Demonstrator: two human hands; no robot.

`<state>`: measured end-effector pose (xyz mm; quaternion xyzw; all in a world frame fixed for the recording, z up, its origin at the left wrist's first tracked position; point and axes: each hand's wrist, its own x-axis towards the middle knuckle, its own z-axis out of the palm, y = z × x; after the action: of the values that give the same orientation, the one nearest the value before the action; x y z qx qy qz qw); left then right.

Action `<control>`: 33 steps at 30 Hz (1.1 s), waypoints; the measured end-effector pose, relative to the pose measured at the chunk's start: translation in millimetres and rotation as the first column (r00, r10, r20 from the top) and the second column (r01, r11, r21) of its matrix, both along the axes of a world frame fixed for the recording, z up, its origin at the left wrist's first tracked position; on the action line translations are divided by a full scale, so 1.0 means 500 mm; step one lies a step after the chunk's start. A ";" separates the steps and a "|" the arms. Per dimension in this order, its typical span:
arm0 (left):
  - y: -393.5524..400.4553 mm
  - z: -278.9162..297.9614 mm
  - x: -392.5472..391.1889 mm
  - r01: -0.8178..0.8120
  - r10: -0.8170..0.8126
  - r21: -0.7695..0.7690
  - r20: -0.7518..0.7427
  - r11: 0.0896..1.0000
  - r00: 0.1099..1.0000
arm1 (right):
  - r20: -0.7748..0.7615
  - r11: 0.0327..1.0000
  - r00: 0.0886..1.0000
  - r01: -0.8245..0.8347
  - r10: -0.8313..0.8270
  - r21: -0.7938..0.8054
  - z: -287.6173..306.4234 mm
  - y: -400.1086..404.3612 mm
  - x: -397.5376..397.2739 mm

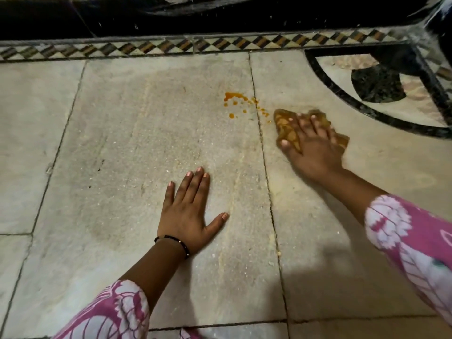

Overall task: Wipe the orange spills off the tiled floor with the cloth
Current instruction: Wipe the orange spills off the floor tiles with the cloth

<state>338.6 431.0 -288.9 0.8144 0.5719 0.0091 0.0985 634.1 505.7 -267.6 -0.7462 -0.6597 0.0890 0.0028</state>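
Note:
Orange spills (236, 96) dot the pale tiled floor (137, 133), a larger blot with small drops trailing right across a tile joint. Just right of them lies a crumpled, orange-stained cloth (286, 129). My right hand (314, 145) presses flat on the cloth with fingers spread and straight, covering most of it. My left hand (188, 214) rests palm down on the bare tile nearer to me, fingers straight, holding nothing. It wears a dark bead bracelet at the wrist.
A chequered border strip (171, 46) runs along the far side, with a black step or wall (122, 18) behind it. A black-and-white curved inlay (381, 86) fills the far right corner. Pink patterned sleeves cover both forearms.

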 end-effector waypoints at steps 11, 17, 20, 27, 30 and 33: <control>0.031 0.003 0.001 -0.021 0.018 0.019 0.122 1.000 0.992 | -0.040 0.982 0.982 -0.183 0.184 0.036 -0.013 -0.156 -0.006; 0.063 -0.014 0.029 -0.097 0.097 0.025 0.016 0.995 0.995 | -0.076 0.994 0.994 0.084 -0.079 0.066 -0.022 0.101 -0.009; 0.059 -0.011 0.028 -0.103 0.102 0.022 0.024 0.994 0.994 | -0.066 0.999 0.998 -0.013 0.016 0.051 -0.026 0.174 -0.079; 0.059 -0.013 0.030 -0.109 0.109 0.012 0.036 0.994 0.993 | -0.066 0.923 0.922 -0.375 0.381 0.086 -0.010 0.029 -0.031; 0.058 -0.014 0.034 -0.119 0.118 0.006 0.045 0.993 0.992 | -0.083 0.981 0.981 -0.169 0.177 0.095 -0.001 0.116 0.037; 0.060 -0.011 0.033 -0.118 0.118 -0.008 0.043 0.993 0.992 | -0.106 0.997 0.994 -0.018 0.026 0.079 -0.014 0.266 -0.001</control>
<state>355.2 461.2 -294.6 0.7783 0.6169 0.0311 0.1125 633.8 638.6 -274.4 -0.7324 -0.6697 0.1030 0.0665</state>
